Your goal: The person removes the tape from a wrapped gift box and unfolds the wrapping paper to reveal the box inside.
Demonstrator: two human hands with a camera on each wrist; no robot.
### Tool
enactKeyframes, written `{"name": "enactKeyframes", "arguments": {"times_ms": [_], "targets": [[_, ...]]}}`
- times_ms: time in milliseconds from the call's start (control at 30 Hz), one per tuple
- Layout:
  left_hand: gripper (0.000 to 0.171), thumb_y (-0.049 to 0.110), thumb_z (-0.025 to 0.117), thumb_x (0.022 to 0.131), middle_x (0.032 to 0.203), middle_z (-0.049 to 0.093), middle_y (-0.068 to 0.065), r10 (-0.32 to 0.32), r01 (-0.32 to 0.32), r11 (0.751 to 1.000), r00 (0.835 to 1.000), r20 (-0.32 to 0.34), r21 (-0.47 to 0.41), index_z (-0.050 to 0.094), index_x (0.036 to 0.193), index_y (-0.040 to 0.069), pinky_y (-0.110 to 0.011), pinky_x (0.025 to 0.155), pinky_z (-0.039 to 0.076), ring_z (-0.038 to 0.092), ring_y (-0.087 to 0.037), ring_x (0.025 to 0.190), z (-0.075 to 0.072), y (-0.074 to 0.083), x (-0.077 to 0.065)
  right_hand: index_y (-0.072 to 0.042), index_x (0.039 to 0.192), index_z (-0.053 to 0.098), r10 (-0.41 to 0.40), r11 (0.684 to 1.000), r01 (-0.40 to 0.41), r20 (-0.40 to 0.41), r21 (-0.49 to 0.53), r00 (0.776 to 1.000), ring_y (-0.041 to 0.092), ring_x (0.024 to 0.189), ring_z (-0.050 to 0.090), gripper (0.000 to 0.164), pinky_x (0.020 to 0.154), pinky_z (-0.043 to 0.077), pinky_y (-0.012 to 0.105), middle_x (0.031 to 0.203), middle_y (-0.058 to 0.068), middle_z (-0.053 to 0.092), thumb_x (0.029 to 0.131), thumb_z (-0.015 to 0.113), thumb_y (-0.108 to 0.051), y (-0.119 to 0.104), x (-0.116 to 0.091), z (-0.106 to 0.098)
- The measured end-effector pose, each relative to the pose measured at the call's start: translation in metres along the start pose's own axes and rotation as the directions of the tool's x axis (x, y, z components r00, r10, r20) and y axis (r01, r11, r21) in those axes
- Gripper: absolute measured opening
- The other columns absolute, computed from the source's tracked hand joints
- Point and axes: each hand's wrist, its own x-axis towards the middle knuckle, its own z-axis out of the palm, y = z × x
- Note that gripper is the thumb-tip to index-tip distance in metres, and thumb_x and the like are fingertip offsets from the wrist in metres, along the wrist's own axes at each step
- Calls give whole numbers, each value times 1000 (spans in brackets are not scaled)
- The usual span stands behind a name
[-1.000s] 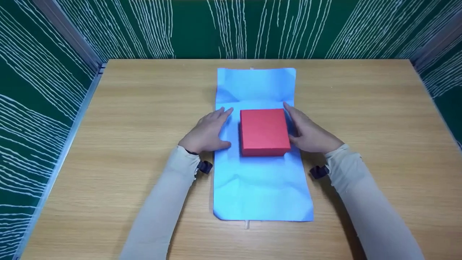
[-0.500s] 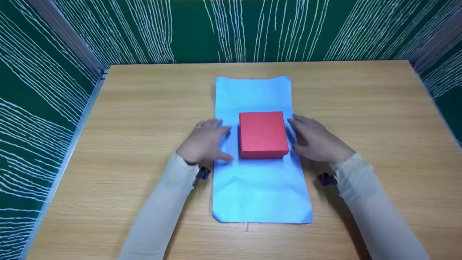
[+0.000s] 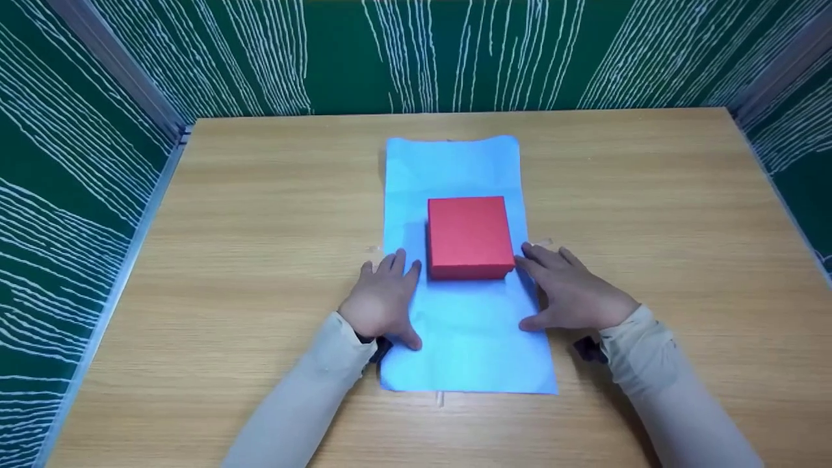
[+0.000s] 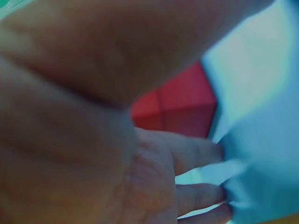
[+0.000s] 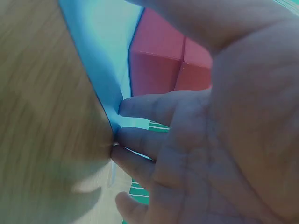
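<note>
A red square box sits on a long sheet of light blue paper laid lengthwise on the wooden table. My left hand lies along the sheet's left edge, fingers spread and fingertips on the paper, apart from the box. On the other side my right hand has its fingers extended over the right edge, beside the box's near right corner. In the right wrist view its fingertips touch the paper's rim, close to the wood. The left wrist view shows the left fingers straight against the blue paper. Neither hand grips anything.
Small clear strips, seemingly tape, stick out at the paper's near edge and right edge. The wooden tabletop extends around the sheet. Green panels with white lines stand behind and at both sides.
Both hands have slid nearer to me along the paper's sides, and their fingers have spread. The paper's far crease shows less than a second ago. The box stays on the sheet.
</note>
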Motion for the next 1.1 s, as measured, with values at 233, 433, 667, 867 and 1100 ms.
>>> {"name": "enactKeyframes", "arguments": {"times_ms": [233, 433, 667, 867, 1100], "targets": [[131, 60, 91, 68, 171, 11, -20, -13, 13, 1000, 1000, -9, 10, 19, 165, 9, -66, 122, 8, 10, -36, 159, 1, -1, 5, -6, 162, 29, 0, 1000, 0, -4, 3, 1000, 42, 157, 10, 108, 123, 0, 63, 170, 21, 18, 81, 87, -47, 4, 6, -3], [129, 59, 91, 69, 171, 14, -19, 24, -22, 997, 999, -26, 74, 21, 165, 8, -64, 124, 7, 13, -37, 158, -3, 7, 0, -3, 162, 28, -50, 998, 48, -29, -38, 998, 43, 157, 7, 106, 123, -2, 63, 170, 22, 18, 82, 88, -39, -1, 5, -4], [120, 51, 93, 70, 163, 34, -21, 56, -53, 997, 997, -48, 61, 31, 162, 6, -55, 114, 38, 38, -37, 146, -3, 14, -3, 0, 161, 29, -106, 994, 106, -54, -16, 993, 41, 155, 21, 100, 124, 7, 61, 166, 23, 26, 84, 87, -29, -1, 4, -2], [117, 49, 92, 72, 163, 34, -21, 46, -43, 997, 998, -44, 69, 31, 162, 6, -53, 111, 41, 40, -37, 144, -4, 16, 1, 0, 162, 26, -93, 996, 93, -34, 8, 995, 44, 154, 22, 99, 124, 11, 61, 167, 23, 24, 87, 83, -30, 4, 5, -2], [113, 49, 94, 69, 155, 42, -17, 27, -22, 996, 998, -64, 84, 39, 157, 4, -51, 107, 43, 45, -34, 135, -3, 13, 3, -4, 161, 31, -130, 991, 131, -37, 2, 991, 52, 151, 22, 92, 122, 15, 65, 165, 26, 26, 88, 81, -28, 5, 8, -2]]}}
